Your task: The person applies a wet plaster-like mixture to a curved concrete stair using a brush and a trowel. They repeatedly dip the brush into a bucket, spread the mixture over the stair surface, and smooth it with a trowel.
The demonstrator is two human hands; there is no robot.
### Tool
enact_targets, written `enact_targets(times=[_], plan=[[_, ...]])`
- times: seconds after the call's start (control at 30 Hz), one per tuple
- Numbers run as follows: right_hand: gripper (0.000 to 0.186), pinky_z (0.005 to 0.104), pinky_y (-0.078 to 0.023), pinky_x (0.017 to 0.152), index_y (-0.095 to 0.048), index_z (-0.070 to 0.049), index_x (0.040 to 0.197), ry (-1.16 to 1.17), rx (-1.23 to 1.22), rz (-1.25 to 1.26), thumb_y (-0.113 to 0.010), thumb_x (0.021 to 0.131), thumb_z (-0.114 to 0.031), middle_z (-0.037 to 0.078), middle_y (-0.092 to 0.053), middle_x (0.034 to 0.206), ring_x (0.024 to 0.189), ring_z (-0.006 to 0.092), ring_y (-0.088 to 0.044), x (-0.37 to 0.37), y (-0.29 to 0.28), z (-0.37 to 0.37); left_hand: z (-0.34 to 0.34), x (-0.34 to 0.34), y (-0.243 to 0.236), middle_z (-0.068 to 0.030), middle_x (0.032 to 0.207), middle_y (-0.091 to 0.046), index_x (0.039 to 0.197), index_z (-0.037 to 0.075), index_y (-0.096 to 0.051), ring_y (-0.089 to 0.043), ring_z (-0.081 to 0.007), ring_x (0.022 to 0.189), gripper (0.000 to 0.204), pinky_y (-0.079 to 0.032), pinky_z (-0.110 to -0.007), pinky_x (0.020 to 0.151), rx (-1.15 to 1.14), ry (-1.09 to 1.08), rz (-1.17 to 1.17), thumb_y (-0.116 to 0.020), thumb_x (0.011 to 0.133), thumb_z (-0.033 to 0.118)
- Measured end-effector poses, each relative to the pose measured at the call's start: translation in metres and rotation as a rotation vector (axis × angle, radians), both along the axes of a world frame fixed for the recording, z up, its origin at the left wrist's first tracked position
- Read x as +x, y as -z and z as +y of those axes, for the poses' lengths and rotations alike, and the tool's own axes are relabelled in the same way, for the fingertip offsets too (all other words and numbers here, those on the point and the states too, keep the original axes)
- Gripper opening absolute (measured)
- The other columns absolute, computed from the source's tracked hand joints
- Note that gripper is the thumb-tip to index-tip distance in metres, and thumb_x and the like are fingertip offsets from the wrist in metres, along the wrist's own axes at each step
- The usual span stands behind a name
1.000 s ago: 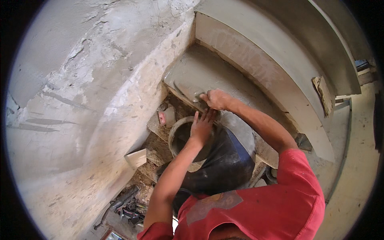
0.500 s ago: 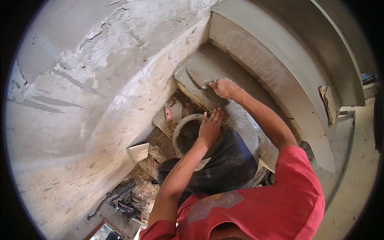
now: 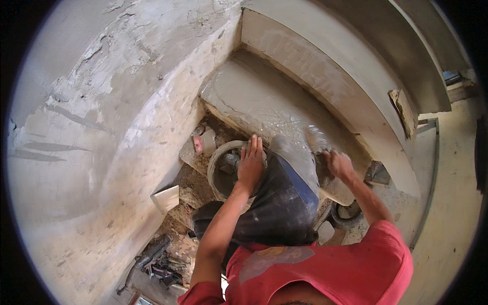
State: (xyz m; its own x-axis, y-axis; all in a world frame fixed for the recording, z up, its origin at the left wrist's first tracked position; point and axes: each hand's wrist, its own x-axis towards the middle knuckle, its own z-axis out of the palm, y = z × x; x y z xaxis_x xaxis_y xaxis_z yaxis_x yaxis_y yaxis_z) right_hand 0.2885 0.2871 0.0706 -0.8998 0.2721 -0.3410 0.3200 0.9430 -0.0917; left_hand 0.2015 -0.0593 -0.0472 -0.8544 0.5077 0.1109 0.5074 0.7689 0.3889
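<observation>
My right hand [image 3: 338, 163] is closed around the handle of a trowel [image 3: 316, 140]. Motion smears its blade, which lies at the right part of a step covered in wet grey mortar [image 3: 259, 96]. My left hand [image 3: 250, 165] has its fingers stretched out and rests at the right rim of a round bucket [image 3: 212, 175]. Inside the bucket, a lump of grey material shows in part. Between my two hands is my bent knee, its trouser leg [image 3: 292, 152] smeared with grey.
A rough plastered wall [image 3: 127, 117] rises on the left, and a higher step riser [image 3: 305, 56] bounds the mortar at the back. Beside the bucket sits a reddish-white object [image 3: 204, 143]. A dark round container [image 3: 346, 211] and a block [image 3: 377, 174] stand at the right; debris [image 3: 165, 262] lies lower left.
My right hand has swept the trowel from the step's left end toward me and to the right. My left hand has shifted slightly left and down, onto the bucket rim. The view has shifted too.
</observation>
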Motion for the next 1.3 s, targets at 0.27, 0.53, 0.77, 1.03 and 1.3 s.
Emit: enact_targets(times=[0.27, 0.53, 0.77, 1.03, 1.3], plan=[[0.050, 0.0590, -0.052, 0.081, -0.072, 0.000, 0.105, 0.279, -0.195, 0.161, -0.046, 0.107, -0.042, 0.037, -0.068, 0.096, 0.095, 0.0549, -0.067, -0.049, 0.023, -0.086, -0.002, -0.015, 0.002, -0.0185, 0.174, -0.022, 0.165, 0.002, -0.023, -0.026, -0.0342, 0.159, 0.068, -0.029, -0.056, 0.125, -0.070, 0.072, -0.085, -0.046, 0.102, 0.012], [0.055, 0.0604, -0.055, 0.082, -0.070, 0.004, 0.094, 0.074, -0.269, 0.176, -0.049, 0.108, -0.045, 0.032, -0.071, 0.096, 0.093, 0.0512, -0.070, -0.084, 0.014, -0.132, -0.005, -0.008, -0.013, -0.0214, 0.175, -0.015, 0.168, 0.001, -0.018, -0.014, -0.0328, 0.163, 0.073, -0.006, -0.051, 0.130, 0.007, 0.124, -0.005, -0.039, 0.109, 0.037], [0.060, 0.0605, -0.054, 0.082, -0.072, 0.006, 0.090, 0.694, 0.039, 0.195, -0.047, 0.109, -0.045, 0.033, -0.071, 0.093, 0.091, 0.0528, -0.070, 0.100, 0.016, -0.025, -0.005, -0.024, 0.009, -0.0171, 0.175, -0.020, 0.167, 0.002, -0.022, -0.015, -0.0299, 0.163, 0.068, -0.008, -0.054, 0.131, 0.080, 0.195, 0.143, -0.041, 0.109, 0.032], [0.061, 0.0628, -0.054, 0.078, -0.071, 0.007, 0.091, 0.616, -0.182, 0.340, -0.045, 0.110, -0.045, 0.034, -0.070, 0.085, 0.086, 0.0547, -0.070, 0.070, 0.040, -0.107, -0.009, -0.050, -0.026, -0.0135, 0.168, -0.038, 0.162, 0.004, -0.037, -0.031, -0.0323, 0.157, 0.074, -0.022, -0.058, 0.127, -0.337, 0.216, 0.047, -0.062, 0.095, 0.022], [0.056, 0.0609, -0.055, 0.081, -0.070, 0.005, 0.094, 0.836, 0.031, 0.196, -0.045, 0.110, -0.043, 0.032, -0.072, 0.094, 0.090, 0.0520, -0.070, 0.137, 0.027, -0.120, -0.015, -0.069, -0.080, -0.0125, 0.165, -0.044, 0.159, 0.005, -0.041, -0.035, -0.0352, 0.154, 0.079, -0.029, -0.061, 0.124, -0.436, 0.371, -0.039, -0.067, 0.087, 0.021]])
